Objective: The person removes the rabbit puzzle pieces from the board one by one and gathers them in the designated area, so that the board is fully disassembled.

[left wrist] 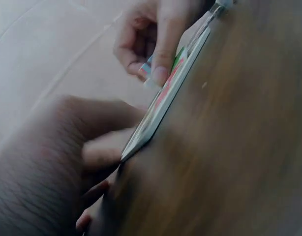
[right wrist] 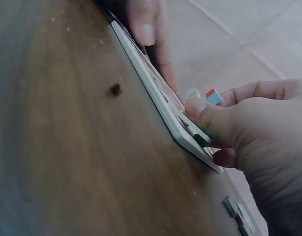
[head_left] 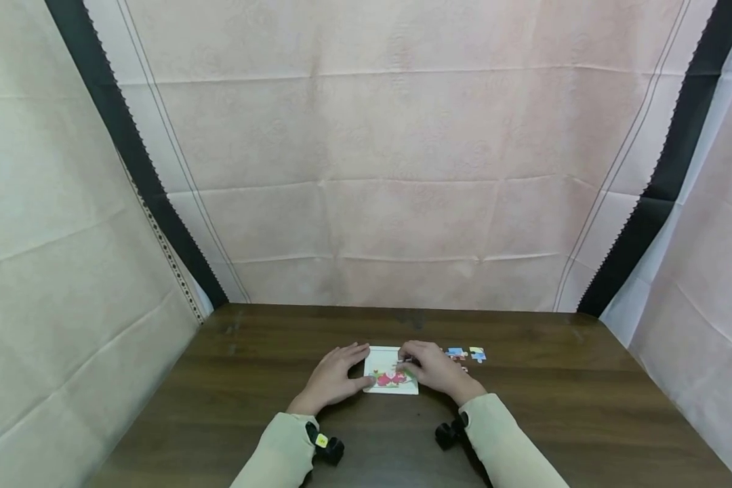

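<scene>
A small white-framed jigsaw puzzle board (head_left: 383, 352) lies on the table, with a pink and green picture along its near part. At its left side, my left hand (head_left: 334, 377) has its fingers stretched out, and the thumb touches the near left part of the board. My right hand (head_left: 433, 368) is over the board's right side. In the right wrist view its thumb and fingers pinch a light blue, white and red puzzle piece (right wrist: 213, 96) just above the board. The fingers partly cover that piece, so its outline is hidden.
Several loose puzzle pieces (head_left: 478, 354) lie on the brown wooden table (head_left: 268, 352) to the right of the board, some partly behind my right hand. Pale cloth walls (head_left: 402, 203) stand at the back and both sides.
</scene>
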The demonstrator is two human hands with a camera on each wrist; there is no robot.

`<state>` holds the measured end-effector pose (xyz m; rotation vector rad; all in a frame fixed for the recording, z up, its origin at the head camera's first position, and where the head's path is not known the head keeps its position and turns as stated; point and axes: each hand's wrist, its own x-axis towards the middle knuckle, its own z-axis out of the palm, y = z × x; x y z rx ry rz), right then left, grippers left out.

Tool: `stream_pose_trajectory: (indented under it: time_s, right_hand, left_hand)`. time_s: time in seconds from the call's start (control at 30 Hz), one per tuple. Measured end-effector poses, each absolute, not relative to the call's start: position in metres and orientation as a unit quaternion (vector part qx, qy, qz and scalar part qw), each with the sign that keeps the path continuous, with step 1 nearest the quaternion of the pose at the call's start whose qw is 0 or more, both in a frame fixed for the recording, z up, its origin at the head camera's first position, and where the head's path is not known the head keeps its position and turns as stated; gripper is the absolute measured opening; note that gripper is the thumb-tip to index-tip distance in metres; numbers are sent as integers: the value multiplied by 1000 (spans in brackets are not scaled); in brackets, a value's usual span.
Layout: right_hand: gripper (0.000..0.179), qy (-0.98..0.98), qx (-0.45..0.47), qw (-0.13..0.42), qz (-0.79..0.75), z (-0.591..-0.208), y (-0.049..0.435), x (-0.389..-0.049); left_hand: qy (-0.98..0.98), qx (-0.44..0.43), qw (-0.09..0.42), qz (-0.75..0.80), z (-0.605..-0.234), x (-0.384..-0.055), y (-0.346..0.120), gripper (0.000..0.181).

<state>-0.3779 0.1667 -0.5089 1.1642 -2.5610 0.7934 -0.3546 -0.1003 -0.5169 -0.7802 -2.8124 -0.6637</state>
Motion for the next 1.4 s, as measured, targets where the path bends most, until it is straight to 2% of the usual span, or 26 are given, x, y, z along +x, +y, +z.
stream_pose_trajectory:
  time_s: [0.33,0.63,0.8,1.1,1.4]
  right_hand:
    - [6,-860,391,117,306,-513,167,-380]
    - [2,-852,382,131,332,-513,164,-382]
    - [8,-854,367,129,345,-512,163,-384]
    - [5,-853,365,116,354,-508,162,-382]
    - [5,-861,344,103,360,-505,160,-381]
  left_hand:
    - [-957,-151,117,-218,-517,-343,-59,100]
    - [-956,-129,119,-234,-515,-341,-54,95]
    - [-954,-119,122,-245,-514,-342,-52,87]
    - [-957,-88,134,-240,-514,-341,-37,94]
    - [-959,-92,122,-240,-514,-340,-38,94]
